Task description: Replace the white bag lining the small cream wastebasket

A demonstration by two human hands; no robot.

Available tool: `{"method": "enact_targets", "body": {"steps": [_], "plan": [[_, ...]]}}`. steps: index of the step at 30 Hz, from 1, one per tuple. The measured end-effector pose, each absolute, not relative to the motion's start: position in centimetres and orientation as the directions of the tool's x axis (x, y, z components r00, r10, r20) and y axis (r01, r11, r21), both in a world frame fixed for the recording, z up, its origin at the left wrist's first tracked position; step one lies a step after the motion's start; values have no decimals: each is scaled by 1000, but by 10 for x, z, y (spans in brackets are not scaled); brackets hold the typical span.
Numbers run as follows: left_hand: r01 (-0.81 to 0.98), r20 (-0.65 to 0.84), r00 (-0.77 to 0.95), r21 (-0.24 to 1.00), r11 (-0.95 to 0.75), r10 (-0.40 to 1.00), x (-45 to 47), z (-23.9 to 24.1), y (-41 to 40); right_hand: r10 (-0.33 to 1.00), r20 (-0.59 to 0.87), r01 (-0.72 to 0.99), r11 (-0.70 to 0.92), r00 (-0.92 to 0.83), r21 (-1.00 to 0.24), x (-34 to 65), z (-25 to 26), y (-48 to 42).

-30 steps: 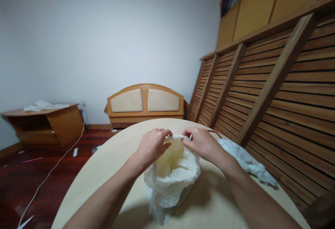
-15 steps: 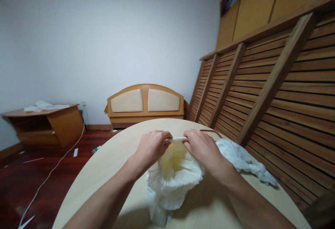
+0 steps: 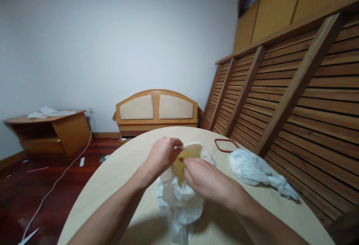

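Note:
A white plastic bag (image 3: 179,194) lines a container with a yellowish inside (image 3: 179,168) on the round table (image 3: 117,170), its lower part hanging in folds outside. At the far left of the opening, my left hand (image 3: 164,155) is closed in a pinch on the bag's edge. My right hand (image 3: 204,177) reaches over the right side of the opening, thumb and forefinger slightly apart above the yellow interior, with nothing visible between them. Its other fingers are partly hidden. The container's outer wall is covered by the bag.
Right of my hands lies a bunched white plastic bag (image 3: 248,166), beside a brown rounded-square ring (image 3: 226,139). A slatted wooden frame (image 3: 280,103) leans along the right. Beyond the table stand a headboard (image 3: 156,121) and a low cabinet (image 3: 74,133); a cable (image 3: 60,177) crosses the floor.
My right hand has let go of the far edge and moved toward me over the opening. My left hand keeps its pinch. The brown ring now shows whole.

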State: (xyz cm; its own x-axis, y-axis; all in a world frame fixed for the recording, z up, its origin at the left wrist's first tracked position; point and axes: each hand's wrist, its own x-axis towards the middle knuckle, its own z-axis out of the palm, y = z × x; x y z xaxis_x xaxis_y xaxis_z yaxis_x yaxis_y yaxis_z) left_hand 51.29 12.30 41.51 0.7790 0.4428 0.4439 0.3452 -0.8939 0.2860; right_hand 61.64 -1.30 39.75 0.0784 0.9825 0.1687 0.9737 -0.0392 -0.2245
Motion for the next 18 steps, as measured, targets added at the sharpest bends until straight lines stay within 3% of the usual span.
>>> {"method": "enact_targets", "body": {"steps": [4, 9, 18], "plan": [[265, 545, 739, 305, -915, 396, 519, 412, 116, 998, 50, 950, 56, -42, -308, 629, 389, -2], [219, 633, 700, 250, -943, 330, 523, 408, 111, 991, 60, 891, 132, -117, -434, 644, 383, 9], [247, 639, 698, 208, -946, 323, 525, 404, 110, 988, 155, 974, 16, 19, -224, 645, 380, 9]]}}
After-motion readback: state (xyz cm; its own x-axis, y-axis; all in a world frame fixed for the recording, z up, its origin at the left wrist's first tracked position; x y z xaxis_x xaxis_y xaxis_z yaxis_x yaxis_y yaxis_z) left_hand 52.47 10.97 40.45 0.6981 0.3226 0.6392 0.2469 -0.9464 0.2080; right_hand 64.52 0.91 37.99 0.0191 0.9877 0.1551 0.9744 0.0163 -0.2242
